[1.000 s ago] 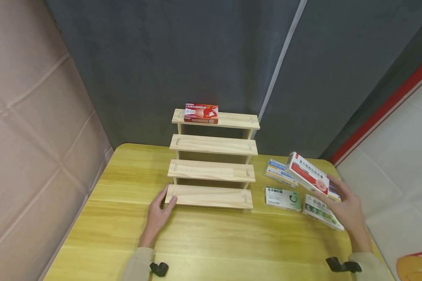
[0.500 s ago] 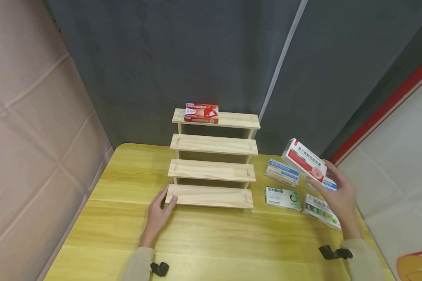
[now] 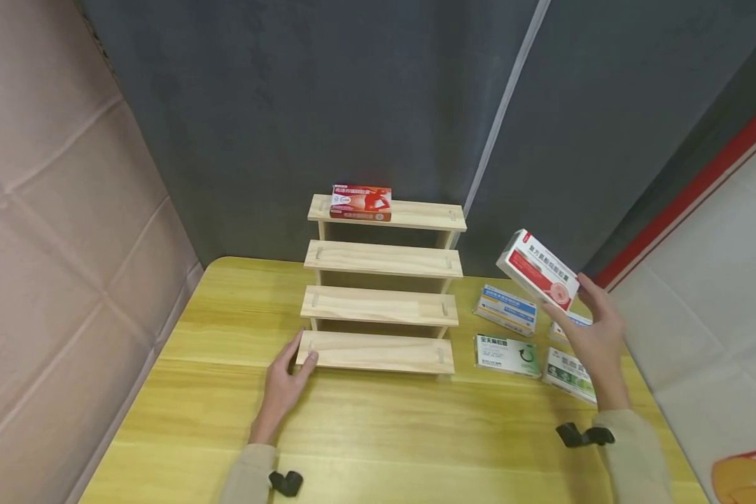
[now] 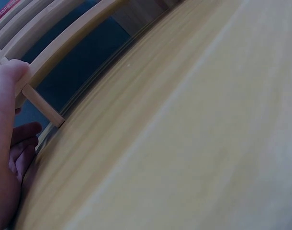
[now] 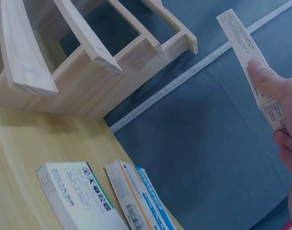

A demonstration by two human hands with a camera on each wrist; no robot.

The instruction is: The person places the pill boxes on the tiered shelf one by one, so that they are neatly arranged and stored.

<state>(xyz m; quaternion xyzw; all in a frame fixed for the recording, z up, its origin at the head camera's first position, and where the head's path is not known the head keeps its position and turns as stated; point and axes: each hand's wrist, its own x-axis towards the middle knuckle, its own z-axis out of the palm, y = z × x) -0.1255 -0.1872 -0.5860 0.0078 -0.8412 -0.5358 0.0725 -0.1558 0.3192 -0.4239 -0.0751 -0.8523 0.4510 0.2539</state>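
My right hand (image 3: 595,332) pinches a white and red medicine box (image 3: 540,270) by its near end, tilted and held above the other boxes. In the right wrist view the thumb presses on the narrow side of that medicine box (image 5: 246,60). My left hand (image 3: 285,383) grips the left end of the lowest step of a wooden tiered rack (image 3: 374,351), thumb on top. The left wrist view has the left hand (image 4: 7,124) at the same step end, fingers under it. A red medicine box (image 3: 360,204) leans on the top step, toward its left.
Right of the rack lie a blue and white box (image 3: 506,309), a green and white box (image 3: 507,355), another green and white box (image 3: 568,374) and a partly hidden blue-labelled box (image 3: 561,332). A dark grey panel (image 3: 277,126) stands behind the wooden table (image 3: 378,434).
My right hand has lifted the white and red medicine box up and to the left, uncovering more of the blue-labelled box beneath. The left hand stays on the rack.
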